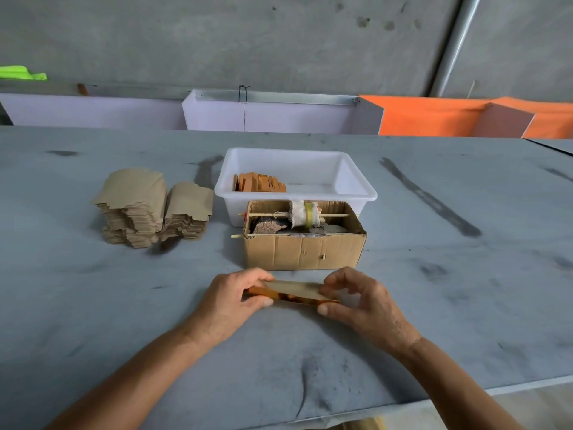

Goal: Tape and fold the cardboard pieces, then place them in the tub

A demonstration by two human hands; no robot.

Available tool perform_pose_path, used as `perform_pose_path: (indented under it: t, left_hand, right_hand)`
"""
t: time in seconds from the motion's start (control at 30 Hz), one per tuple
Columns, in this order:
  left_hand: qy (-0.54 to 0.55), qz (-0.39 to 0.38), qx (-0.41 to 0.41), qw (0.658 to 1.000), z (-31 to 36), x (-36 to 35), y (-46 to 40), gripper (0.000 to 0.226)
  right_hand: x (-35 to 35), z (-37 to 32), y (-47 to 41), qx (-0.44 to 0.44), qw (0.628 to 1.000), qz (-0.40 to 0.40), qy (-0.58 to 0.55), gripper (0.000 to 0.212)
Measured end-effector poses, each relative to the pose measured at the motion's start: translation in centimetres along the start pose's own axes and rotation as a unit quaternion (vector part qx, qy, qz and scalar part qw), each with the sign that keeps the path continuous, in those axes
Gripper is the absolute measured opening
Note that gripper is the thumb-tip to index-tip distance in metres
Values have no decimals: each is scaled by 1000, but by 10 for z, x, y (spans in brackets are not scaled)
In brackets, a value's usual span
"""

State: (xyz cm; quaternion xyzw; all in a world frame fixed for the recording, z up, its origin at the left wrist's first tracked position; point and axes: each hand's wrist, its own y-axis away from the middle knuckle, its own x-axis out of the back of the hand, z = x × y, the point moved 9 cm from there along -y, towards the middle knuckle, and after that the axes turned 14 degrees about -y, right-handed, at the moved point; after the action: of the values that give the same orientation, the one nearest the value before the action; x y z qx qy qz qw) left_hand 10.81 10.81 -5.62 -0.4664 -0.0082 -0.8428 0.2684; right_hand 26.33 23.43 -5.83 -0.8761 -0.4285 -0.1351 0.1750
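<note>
Item in hand: one cardboard piece (293, 292), partly folded, brown face up and orange print along its near edge, held low over the table (93, 305) near the middle of its front edge. I see the left hand (231, 301) pinching its left end between thumb and curled fingers, and the right hand (361, 301) pinching its right end the same way. Risk, as I judge it: the fold may spring open or crease crooked if either pinch slackens, since the upper flap looks bowed rather than pressed flat; tape, if it is on, I cannot make out. Destination: white tub (356, 193), toward the table's middle, with a row of orange folded pieces (259, 183) standing in its left part. Obstruction: an open cardboard box (302, 251) sits directly between the hands and the tub, touching or just beside its front wall, carrying a roll (304, 214) on a stick (266, 214); a carry would have to clear it. Stock: stacks of flat cardboard blanks (152, 209), left of the tub.
</note>
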Motion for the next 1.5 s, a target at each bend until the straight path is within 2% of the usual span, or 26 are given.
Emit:
perform_pose_path:
  t: [0.1,0.17,0.23,0.3,0.43,0.5,0.63,0.87,0.93,1.27,1.5]
  left_hand:
    - [-10,-5,0,1000,-1,-2,0,27]
    - [-24,1,-10,1000,0,-1,0,21]
    - [-33,6,-24,999,4,0,1,15]
    - [-37,3,-38,999,8,0,1,14]
    - [-18,-21,-25,999,6,-6,0,7]
    - [-5,-25,-2,1000,2,-7,-1,7]
    - [12,15,53,998,-6,-3,1,22]
    - [69,43,132,988,-23,-6,3,27]
    - [74,49,146,985,-25,-7,3,28]
    - [-29,64,153,986,-21,-2,-1,33]
    - [75,44,174,981,-24,-8,1,36]
  right_hand:
    - [-4,3,2,4,999,-5,45,29]
    - [-11,-3,4,40,996,-26,77,37]
    - [-11,-11,4,91,991,-7,102,29]
    - [-7,-14,4,106,989,19,97,16]
    - [-5,-5,1,51,997,23,44,7]
    - [-4,0,-2,16,999,36,18,9]
    - [-1,10,-5,-42,996,84,-8,20]
    - [1,25,-8,-126,984,119,-30,12]
    - [2,28,-9,-147,981,126,-22,15]
    - [5,26,-9,-169,972,160,28,33]
    - [5,31,-7,-180,973,141,-37,34]
